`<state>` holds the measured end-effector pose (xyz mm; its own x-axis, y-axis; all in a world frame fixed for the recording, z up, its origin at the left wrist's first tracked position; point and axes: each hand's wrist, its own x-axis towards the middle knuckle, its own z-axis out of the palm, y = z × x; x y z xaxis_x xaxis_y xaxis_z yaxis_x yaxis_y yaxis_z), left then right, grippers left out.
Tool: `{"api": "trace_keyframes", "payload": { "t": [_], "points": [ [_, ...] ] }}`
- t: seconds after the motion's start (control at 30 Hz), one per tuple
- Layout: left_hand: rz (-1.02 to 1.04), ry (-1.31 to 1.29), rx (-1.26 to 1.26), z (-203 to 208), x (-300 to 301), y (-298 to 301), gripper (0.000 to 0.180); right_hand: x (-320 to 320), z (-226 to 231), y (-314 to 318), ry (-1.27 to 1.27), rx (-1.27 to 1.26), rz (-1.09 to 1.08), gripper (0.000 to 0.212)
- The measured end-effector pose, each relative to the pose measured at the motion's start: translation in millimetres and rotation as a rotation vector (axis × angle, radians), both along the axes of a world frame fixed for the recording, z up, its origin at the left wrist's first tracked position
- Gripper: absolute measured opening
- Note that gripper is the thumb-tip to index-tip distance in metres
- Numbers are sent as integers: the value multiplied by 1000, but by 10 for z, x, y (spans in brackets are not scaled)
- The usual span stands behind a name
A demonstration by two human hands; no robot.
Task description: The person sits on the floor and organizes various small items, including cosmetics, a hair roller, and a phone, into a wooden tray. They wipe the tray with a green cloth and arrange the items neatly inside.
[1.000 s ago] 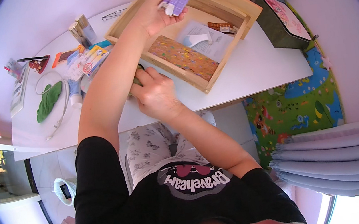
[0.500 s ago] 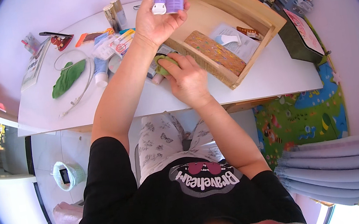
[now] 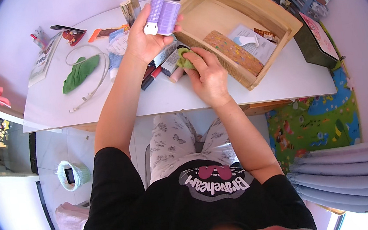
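Observation:
Raised over the desk, my left hand (image 3: 144, 44) is closed around two purple ridged hair rollers (image 3: 167, 18); one is narrower and has a white end piece with small dark spots. To the right and lower, my right hand (image 3: 210, 74) pinches a crumpled green cloth (image 3: 183, 61) between thumb and fingers, beside the box wall. Under and next to that cloth lie a pale box (image 3: 171, 63), a pinkish tube (image 3: 177, 75) and a dark red-and-black stick (image 3: 151, 78). My left forearm hides part of the pile.
A wooden drawer-like box (image 3: 253, 78) holds a speckled cork-like block (image 3: 234, 54) and papers. On the white desk (image 3: 164, 101) lie a green cloth piece (image 3: 80, 74), a white cable (image 3: 93, 88) and a phone on a stand (image 3: 67, 27). A lidded dark box (image 3: 313, 48) stands right.
My left hand has come lower and nearer with the hair rollers. My right hand still pinches the green cloth, its fingers shifted slightly. The whole view has moved a little.

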<state>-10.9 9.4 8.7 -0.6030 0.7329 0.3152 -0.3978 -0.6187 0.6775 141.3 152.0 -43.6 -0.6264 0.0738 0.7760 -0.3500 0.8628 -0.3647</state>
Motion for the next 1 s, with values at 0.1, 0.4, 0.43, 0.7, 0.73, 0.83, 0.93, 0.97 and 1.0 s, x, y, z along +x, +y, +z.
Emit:
{"api": "trace_keyframes", "payload": {
  "t": [0.1, 0.4, 0.43, 0.7, 0.73, 0.83, 0.93, 0.97, 1.0],
  "points": [
    [377, 164, -205, 19, 101, -18, 52, 18, 2, -8, -33, 20, -3, 32],
    [1488, 1218, -1430, -42, -56, 5, 62, 49, 37, -15, -79, 50, -5, 33],
    [1532, 1249, -1471, -67, -58, 20, 61, 49, 30, -13, -71, 42, 4, 33],
    [1447, 1414, -1684, -48, -104, 7, 56, 30, 15, -7, -40, 25, 16, 32],
    [1456, 1446, -1673, -43, -97, 1, 51, 22, 4, -6, -13, 33, 13, 32],
    [1371, 1449, -1736, 30, -27, 34, 39, 20, -5, 2, 9, 30, 11, 31],
    [1427, 1592, -1690, 102, 32, 108, 37, 34, 11, 5, -2, 24, 11, 31],
    [1412, 1598, -1580, 136, 47, 160, 38, 34, 12, 7, -6, 28, 12, 31],
    [1394, 1600, -1471, 170, 67, 244, 39, 33, 13, 9, -9, 31, 13, 32]
  ]
}}
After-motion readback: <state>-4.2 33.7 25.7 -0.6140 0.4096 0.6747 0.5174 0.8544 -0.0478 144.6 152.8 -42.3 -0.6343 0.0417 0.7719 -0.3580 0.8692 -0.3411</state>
